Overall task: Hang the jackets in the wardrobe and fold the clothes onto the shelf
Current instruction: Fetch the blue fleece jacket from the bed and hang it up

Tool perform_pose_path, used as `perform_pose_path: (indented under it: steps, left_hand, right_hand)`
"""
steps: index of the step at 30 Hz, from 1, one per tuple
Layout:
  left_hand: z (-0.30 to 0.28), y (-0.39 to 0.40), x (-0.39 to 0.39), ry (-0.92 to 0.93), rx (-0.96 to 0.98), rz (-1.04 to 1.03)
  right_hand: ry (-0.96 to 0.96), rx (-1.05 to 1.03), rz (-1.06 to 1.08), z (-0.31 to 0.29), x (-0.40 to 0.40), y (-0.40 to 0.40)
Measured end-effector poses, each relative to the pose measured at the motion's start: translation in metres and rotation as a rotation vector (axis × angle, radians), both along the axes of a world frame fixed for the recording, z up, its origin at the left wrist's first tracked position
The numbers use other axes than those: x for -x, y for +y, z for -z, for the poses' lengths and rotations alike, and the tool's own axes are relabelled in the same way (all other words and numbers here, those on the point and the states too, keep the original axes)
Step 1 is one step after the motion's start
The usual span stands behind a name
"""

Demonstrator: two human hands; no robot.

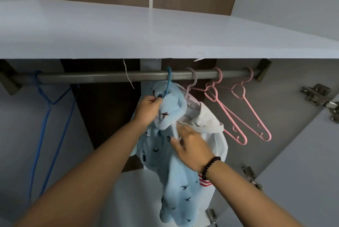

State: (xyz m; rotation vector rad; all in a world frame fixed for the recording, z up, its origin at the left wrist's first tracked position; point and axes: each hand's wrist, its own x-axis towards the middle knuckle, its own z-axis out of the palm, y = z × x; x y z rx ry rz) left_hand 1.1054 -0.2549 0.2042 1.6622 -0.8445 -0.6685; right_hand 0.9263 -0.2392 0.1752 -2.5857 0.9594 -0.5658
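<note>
A fluffy light-blue jacket with small dark marks hangs from a blue hanger hooked on the grey wardrobe rail. My left hand grips the jacket's collar just below the hook. Lower down, my right hand lies on the jacket's front with its fingers spread and touching the fabric. Right behind it a white hooded jacket with red stripes hangs on a pale hanger.
Two bare pink hangers hang on the rail's right part. A blue hanger hangs at the far left. The white shelf runs above the rail. The open wardrobe door with metal hinges stands at the right.
</note>
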Motion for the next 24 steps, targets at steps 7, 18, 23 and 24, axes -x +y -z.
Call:
perform_pose_path:
  steps: [7,18,23,24]
  left_hand:
    - [-0.007,0.015,0.019,-0.248,-0.176,0.100]
    - [-0.005,0.042,-0.008,-0.629,-0.269,0.150]
    - [-0.005,0.062,-0.043,-0.646,-0.273,0.199]
    - [-0.004,0.066,-0.048,-0.657,-0.267,0.192]
  right_hand:
    - [-0.364,-0.328,0.170,-0.011,0.008,-0.016]
    - [-0.202,-0.506,0.380,-0.044,-0.071,-0.066]
    - [-0.695,-1.162,0.495,-0.046,-0.095,-0.089]
    - [-0.715,-1.206,0.510,-0.045,-0.096,-0.091]
